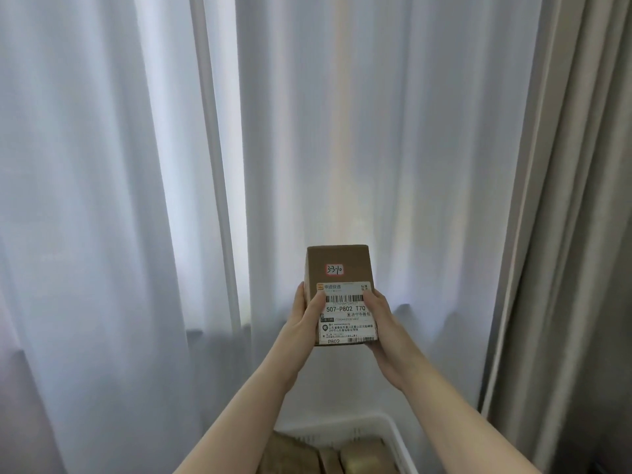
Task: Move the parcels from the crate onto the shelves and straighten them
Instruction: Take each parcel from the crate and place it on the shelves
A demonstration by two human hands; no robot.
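I hold a small brown cardboard parcel [338, 268] up in front of me with both hands. It carries a white shipping label with a barcode and a small sticker with handwritten numbers. My left hand [304, 319] grips its left side, thumb on the label. My right hand [379, 319] grips its right side and lower corner. Below, at the bottom edge, stands a white plastic crate [386, 429] with more brown parcels [362, 453] inside. No shelves are in view.
White sheer curtains [136, 200] fill the whole background. A heavier grey-beige curtain [574, 234] hangs at the right.
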